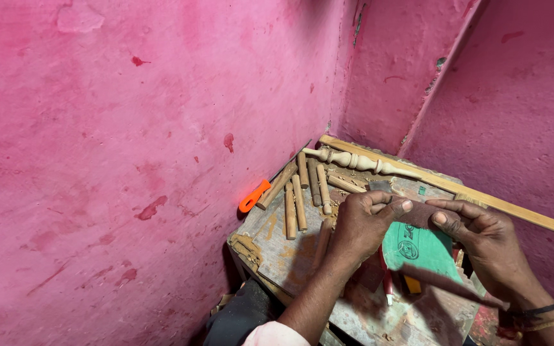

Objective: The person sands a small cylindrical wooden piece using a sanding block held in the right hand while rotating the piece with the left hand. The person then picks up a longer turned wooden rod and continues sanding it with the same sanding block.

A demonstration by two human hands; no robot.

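My left hand (361, 224) and my right hand (482, 238) meet over a small worn wooden table (277, 247). Both pinch a brownish sheet of sandpaper (418, 213) with a green back (413, 247), which hangs down between them. My left thumb and fingers grip its left edge; my right thumb presses its right part. A short wooden dowel (322, 238) lies just under my left wrist.
Several turned wooden dowels (296, 198) lie at the table's far left. A carved pale spindle (354, 160) and a long wooden strip (456, 186) rest at the back. An orange tool handle (254, 195) pokes off the left edge. Pink walls close in on three sides.
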